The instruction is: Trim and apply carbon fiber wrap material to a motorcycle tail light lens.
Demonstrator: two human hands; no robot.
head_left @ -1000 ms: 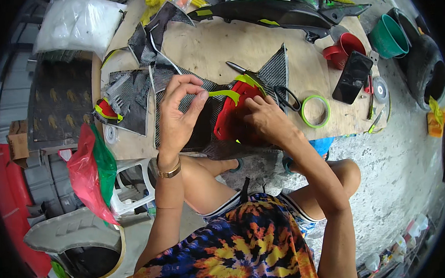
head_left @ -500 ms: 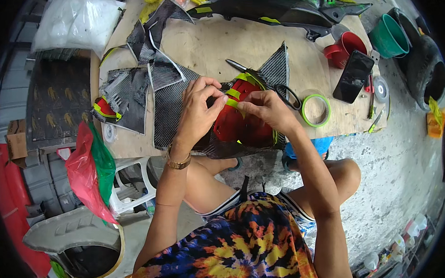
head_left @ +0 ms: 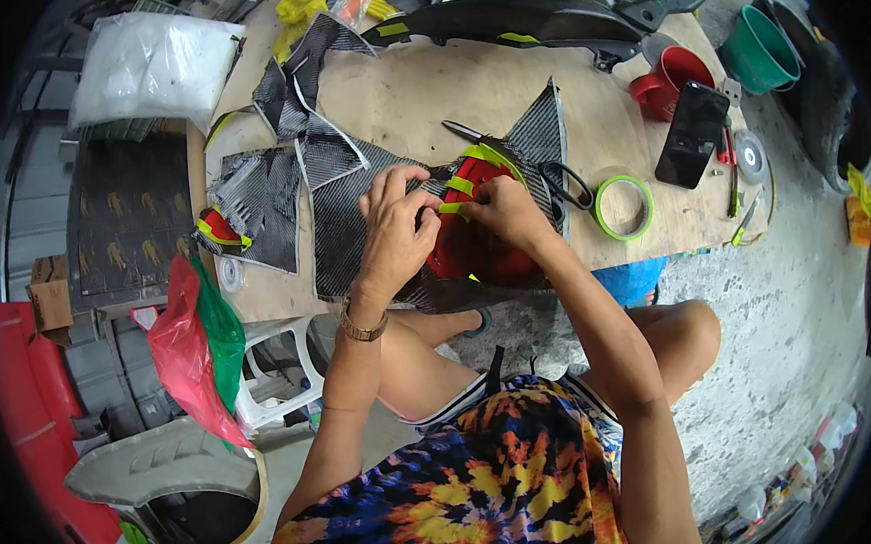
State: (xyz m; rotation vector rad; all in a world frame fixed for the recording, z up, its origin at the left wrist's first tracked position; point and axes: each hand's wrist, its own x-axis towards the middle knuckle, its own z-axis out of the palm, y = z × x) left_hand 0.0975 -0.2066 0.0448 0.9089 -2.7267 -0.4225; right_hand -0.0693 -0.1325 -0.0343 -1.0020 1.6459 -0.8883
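A red curved part [head_left: 475,257] lies on black woven fabric [head_left: 345,219] at the table's near edge, with strips of yellow-green tape along its border. My right hand [head_left: 508,213] is closed over the part, pinching a short tape strip [head_left: 455,208] between thumb and fingertips. At the part's left edge, my left hand [head_left: 396,229] has its fingers curled and thumb close to the index finger, by the strip's left end; what they grip is hidden. Black-handled scissors [head_left: 568,185] lie beyond the right hand, partly under the fabric. A roll of yellow-green tape [head_left: 623,208] sits to their right.
A smartphone [head_left: 692,135] rests against a red mug [head_left: 669,83] at the right. A long black panel [head_left: 505,20] spans the far edge. More cut fabric [head_left: 254,201] and a smaller red piece [head_left: 222,228] lie left. A green bucket [head_left: 759,50] stands beyond the table.
My right hand has shifted a little left and its fingers have closed in on the tape strip. The left thumb has drawn slightly back from it. The whole view has shifted slightly.
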